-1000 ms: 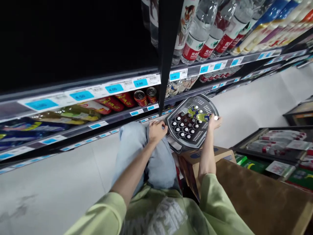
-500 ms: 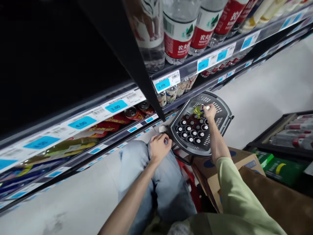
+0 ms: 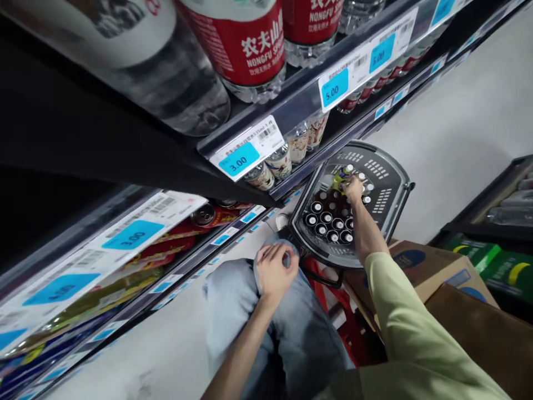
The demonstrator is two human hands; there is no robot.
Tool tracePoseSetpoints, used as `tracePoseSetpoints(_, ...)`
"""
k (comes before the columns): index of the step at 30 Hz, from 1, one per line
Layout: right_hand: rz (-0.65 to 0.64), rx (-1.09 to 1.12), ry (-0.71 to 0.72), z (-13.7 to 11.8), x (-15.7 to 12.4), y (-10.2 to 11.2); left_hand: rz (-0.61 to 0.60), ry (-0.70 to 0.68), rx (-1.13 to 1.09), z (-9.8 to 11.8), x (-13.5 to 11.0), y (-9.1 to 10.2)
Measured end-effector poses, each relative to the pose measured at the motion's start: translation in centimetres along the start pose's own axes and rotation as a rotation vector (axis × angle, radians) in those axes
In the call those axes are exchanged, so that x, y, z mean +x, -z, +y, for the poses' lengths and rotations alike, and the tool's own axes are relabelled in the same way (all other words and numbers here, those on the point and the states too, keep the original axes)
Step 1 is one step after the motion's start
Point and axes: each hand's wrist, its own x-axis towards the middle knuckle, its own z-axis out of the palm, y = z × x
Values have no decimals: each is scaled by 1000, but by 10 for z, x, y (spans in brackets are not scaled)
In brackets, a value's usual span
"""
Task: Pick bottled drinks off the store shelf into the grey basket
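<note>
A black shopping basket point(image 3: 303, 228) stands on the floor by the shelf foot. Inside are several dark bottles point(image 3: 327, 216) with white caps, packed upright. A bottle with a yellow-green label point(image 3: 342, 174) and a white cap is at the basket's far side. My right hand point(image 3: 355, 189) reaches in there, fingers closed against this bottle; its fingertips are partly hidden. More white caps show just right of that hand. My left hand point(image 3: 277, 269) rests on my jeans knee, its fingers and thumb curled into a loose ring with nothing visible in it.
At left, shelves hold water bottles point(image 3: 258, 47), red cans point(image 3: 206, 214) and price labels point(image 3: 239, 160). Cardboard boxes point(image 3: 441, 269) and green packs point(image 3: 499, 266) stand at right. A red object point(image 3: 352, 322) lies below the basket.
The view has shifted closer to the shelf. My right hand has moved slightly toward the near side of the yellow-green bottle, and its cap now shows clear. My left hand stays on the knee.
</note>
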Motion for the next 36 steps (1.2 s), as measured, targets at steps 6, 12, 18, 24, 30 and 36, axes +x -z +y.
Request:
tracePoseSetpoints(6,23,-13,-77,11,7,-25,3,-41,-16,3,0,2)
tracePoseSetpoints(12,-39,-25,-91,10,10,-38,-85,19,-21,7,3,4)
tracePoseSetpoints(18,-26,66,-76,11,-5,-33,-130,100,-1,10,5,4)
tracePoseSetpoints(24,171,283,-3,-21,-64,-9,-74,62,-45,7,3,2)
tracePoseSetpoints(30,26,639,238,-102,-170,1,31,76,-114,0,0,-1)
tracePoseSetpoints(36,-327,472,531,-162,-299,-21,297,142,-180,-9,-8,2)
